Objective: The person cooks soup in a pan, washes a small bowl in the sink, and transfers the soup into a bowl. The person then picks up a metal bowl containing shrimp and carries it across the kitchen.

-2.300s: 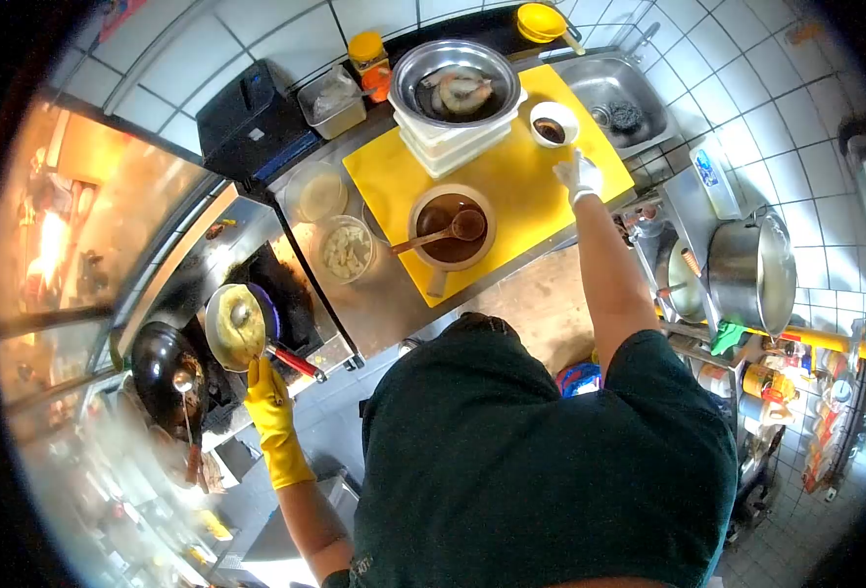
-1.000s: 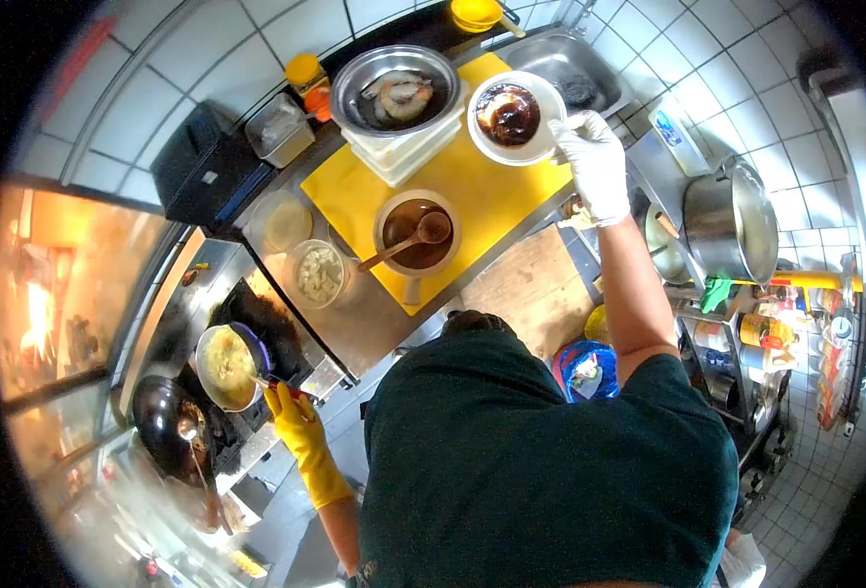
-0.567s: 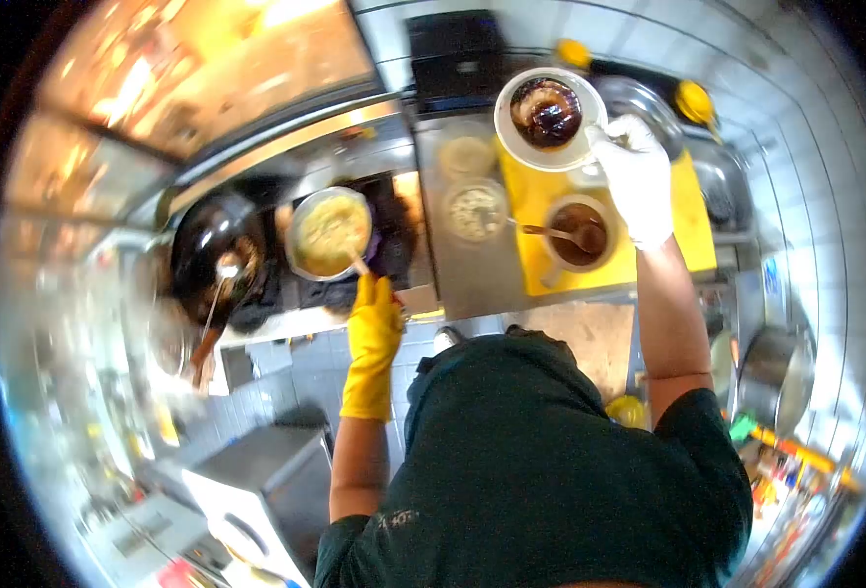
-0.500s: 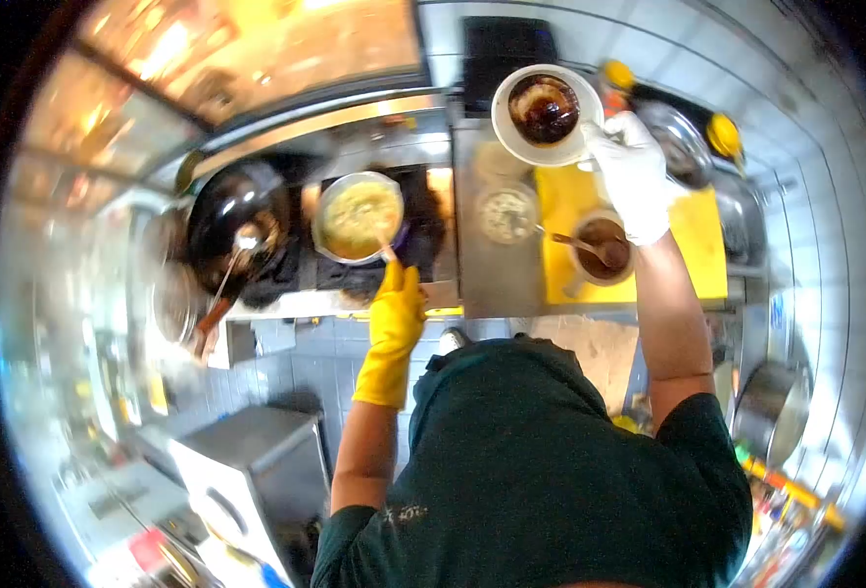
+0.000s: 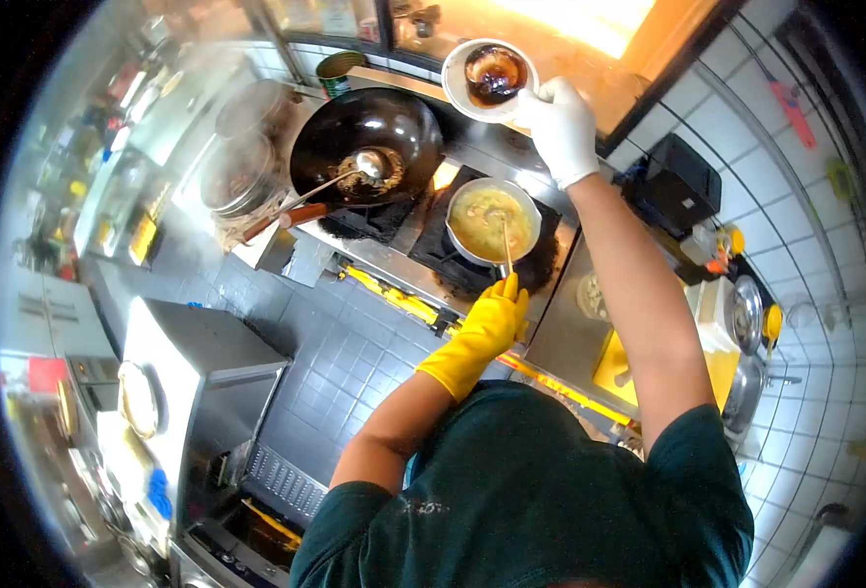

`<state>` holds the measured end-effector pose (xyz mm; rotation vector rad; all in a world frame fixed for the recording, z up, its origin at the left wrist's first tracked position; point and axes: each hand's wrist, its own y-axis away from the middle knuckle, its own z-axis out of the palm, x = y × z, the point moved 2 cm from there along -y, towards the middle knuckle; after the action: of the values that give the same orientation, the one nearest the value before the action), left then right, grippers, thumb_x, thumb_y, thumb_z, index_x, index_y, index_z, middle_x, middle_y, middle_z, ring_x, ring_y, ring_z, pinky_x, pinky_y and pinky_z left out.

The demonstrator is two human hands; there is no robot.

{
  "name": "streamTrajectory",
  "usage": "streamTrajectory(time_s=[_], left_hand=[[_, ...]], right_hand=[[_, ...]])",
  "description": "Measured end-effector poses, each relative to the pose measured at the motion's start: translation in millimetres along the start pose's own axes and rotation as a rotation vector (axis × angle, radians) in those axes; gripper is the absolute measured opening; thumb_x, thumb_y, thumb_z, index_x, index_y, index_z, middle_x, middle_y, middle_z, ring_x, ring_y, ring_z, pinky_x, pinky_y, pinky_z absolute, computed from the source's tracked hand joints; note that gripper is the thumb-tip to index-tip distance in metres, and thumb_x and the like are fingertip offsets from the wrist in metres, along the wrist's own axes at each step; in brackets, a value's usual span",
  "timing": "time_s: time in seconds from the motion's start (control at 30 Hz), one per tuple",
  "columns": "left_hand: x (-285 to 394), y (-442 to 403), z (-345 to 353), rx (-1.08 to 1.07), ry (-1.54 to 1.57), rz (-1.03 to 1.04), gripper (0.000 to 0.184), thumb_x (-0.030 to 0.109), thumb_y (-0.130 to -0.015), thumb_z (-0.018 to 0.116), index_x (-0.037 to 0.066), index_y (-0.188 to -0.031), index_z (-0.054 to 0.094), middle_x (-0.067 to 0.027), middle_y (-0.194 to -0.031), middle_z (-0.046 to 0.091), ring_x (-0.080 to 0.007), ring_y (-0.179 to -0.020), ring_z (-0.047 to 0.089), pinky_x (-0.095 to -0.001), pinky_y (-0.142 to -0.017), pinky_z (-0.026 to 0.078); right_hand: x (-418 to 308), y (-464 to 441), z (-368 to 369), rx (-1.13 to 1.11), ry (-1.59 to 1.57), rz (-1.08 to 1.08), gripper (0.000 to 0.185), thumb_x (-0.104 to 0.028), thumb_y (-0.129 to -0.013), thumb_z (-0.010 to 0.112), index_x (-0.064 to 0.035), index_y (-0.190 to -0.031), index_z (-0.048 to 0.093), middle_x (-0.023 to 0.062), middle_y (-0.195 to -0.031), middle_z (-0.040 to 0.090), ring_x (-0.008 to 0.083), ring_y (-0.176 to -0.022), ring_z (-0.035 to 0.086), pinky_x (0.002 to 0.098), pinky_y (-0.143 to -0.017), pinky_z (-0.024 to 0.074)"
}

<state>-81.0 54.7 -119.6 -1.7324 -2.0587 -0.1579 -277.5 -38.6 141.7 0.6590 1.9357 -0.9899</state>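
Note:
In a yellow glove, my left hand [image 5: 493, 318] is closed round the handle of a ladle [image 5: 506, 243], whose head dips into a pot [image 5: 450, 235] of yellowish soup with bits in it. Whether these fingers also grip a pot handle I cannot tell. Up and to the right, my right hand [image 5: 562, 127], in a white glove, grips the rim of a white bowl [image 5: 456, 95]. Dark, glossy sauce coats the inside of this bowl, which is tilted so that its inside shows. It hangs above the back of the stove, between the pot and the wok [image 5: 408, 127].
A metal ladle [image 5: 371, 163] rests in the wok with dark food scraps. Steaming round pans [image 5: 237, 174] stand left of it. At right are a yellow board [image 5: 609, 363], a small container [image 5: 593, 296] and a black box [image 5: 676, 181]. A steel-topped cabinet [image 5: 208, 333] stands behind at left.
My right hand has carried the sauce bowl left, from above the yellow board to over the stove. My left hand stays at the pot. The view has turned toward the stove.

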Motion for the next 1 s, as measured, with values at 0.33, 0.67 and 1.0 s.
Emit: streamTrajectory(time_s=[0.33, 0.67, 1.0], left_hand=[[-10.5, 0.3, -11.9, -0.065, 0.061, 0.009, 0.062, 0.031, -0.085, 0.07, -0.002, -0.135, 0.057, -0.0351, -0.144, 0.049, -0.0442, -0.122, 0.054, -0.0486, -0.107, 0.043], [-18.0, 1.5, -19.4, -0.105, 0.056, -0.01, 0.056, 0.026, -0.087, 0.065, 0.0, -0.135, 0.059, -0.0326, -0.147, 0.049, -0.0422, -0.119, 0.058, -0.0473, -0.103, 0.046], [-19.7, 0.9, -15.7, 0.0, 0.057, 0.002, 0.064, 0.037, -0.084, 0.072, -0.002, -0.134, 0.058, -0.0311, -0.141, 0.053, -0.0441, -0.124, 0.054, -0.0479, -0.109, 0.044]], right_hand=[[-2.9, -49.3, 111.3, -0.042, -0.125, -0.009, 0.028, -0.021, -0.09, 0.075, -0.0021, -0.078, 0.057, 0.0136, -0.071, 0.07, 0.0228, -0.068, 0.075, 0.0358, -0.066, 0.0582], [-36.9, -52.8, 150.1, -0.057, 0.075, -0.015, 0.025, -0.02, -0.093, 0.073, -0.0022, -0.082, 0.058, 0.0137, -0.076, 0.072, 0.0219, -0.071, 0.077, 0.0332, -0.067, 0.0583], [2.7, -76.4, 165.8, -0.181, 0.041, -0.001, 0.033, -0.029, -0.08, 0.076, 0.0008, -0.093, 0.071, 0.0213, -0.089, 0.075, 0.0304, -0.077, 0.075, 0.0427, -0.075, 0.0589]])
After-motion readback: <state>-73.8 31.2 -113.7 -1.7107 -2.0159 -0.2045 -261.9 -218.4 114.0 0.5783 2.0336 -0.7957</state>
